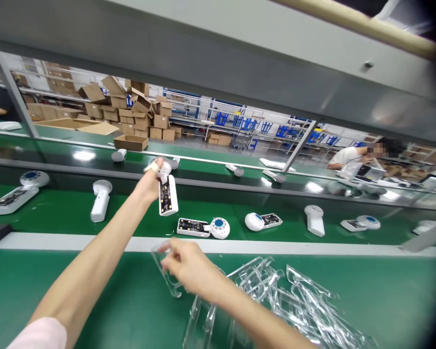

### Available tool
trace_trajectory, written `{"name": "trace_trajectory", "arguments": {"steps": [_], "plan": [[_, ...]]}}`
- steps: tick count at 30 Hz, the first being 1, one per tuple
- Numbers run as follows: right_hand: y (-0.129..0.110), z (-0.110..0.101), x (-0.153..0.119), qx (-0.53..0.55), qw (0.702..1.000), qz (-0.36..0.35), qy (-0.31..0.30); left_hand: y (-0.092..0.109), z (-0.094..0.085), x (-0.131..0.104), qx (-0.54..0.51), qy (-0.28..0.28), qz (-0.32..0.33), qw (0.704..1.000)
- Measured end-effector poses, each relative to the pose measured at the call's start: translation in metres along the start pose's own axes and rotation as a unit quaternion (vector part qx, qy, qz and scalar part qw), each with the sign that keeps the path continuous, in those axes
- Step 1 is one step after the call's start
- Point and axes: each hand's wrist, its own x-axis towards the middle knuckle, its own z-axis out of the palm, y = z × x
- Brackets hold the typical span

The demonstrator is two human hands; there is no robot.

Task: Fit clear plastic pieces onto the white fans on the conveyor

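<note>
My left hand (151,182) is closed round the round head of a white device (168,195), whose open body shows a dark circuit board and hangs over the green belt. Nearer to me, my right hand (183,261) pinches a clear plastic part (163,271) above the green work surface. Just right of and below that hand lies a heap of similar clear plastic parts (294,300). A white device with a blue disc (220,228) rests on the belt between the two hands, its circuit board facing up.
More white devices (314,220) lie along the belt (138,225). A pale rail (276,247) separates the belt from the near surface. A grey beam (203,58) spans overhead. Cardboard boxes (131,111) are stacked behind, and a person (349,160) is at the right.
</note>
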Motion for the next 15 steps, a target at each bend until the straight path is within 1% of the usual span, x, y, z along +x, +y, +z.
{"name": "trace_trajectory", "arguments": {"steps": [1, 2, 3, 4, 6, 7, 9, 11, 12, 13, 14, 15], "plan": [[-0.001, 0.001, 0.008, 0.083, 0.996, 0.037, 0.010, 0.009, -0.005, -0.007, -0.064, 0.017, -0.002, 0.998], [-0.002, 0.005, 0.018, 0.137, 0.988, 0.065, 0.016, 0.017, -0.011, -0.014, -0.122, 0.030, 0.000, 0.992], [-0.001, 0.011, 0.027, 0.161, 0.983, 0.083, 0.021, 0.025, -0.015, -0.021, -0.162, 0.038, 0.008, 0.986], [0.000, 0.017, 0.035, 0.159, 0.983, 0.090, 0.026, 0.032, -0.020, -0.027, -0.180, 0.039, 0.021, 0.983], [0.004, 0.029, 0.044, 0.115, 0.989, 0.087, 0.030, 0.044, -0.027, -0.038, -0.180, 0.034, 0.045, 0.982], [0.006, 0.032, 0.045, 0.088, 0.992, 0.084, 0.029, 0.049, -0.030, -0.042, -0.173, 0.034, 0.050, 0.983], [0.008, 0.030, 0.041, 0.020, 0.997, 0.066, 0.027, 0.056, -0.034, -0.049, -0.158, 0.047, 0.051, 0.985], [0.008, 0.022, 0.033, -0.044, 0.998, 0.039, 0.035, 0.063, -0.036, -0.054, -0.150, 0.056, 0.053, 0.986], [0.007, 0.018, 0.030, -0.076, 0.997, 0.013, 0.033, 0.066, -0.036, -0.057, -0.149, 0.055, 0.059, 0.985], [0.005, 0.015, 0.030, -0.118, 0.992, -0.030, 0.023, 0.069, -0.036, -0.059, -0.148, 0.052, 0.067, 0.985], [0.004, 0.014, 0.034, -0.173, 0.981, -0.090, 0.005, 0.072, -0.035, -0.062, -0.146, 0.047, 0.076, 0.985], [0.003, 0.015, 0.041, -0.235, 0.959, -0.160, -0.018, 0.075, -0.035, -0.065, -0.143, 0.046, 0.085, 0.985]]}}
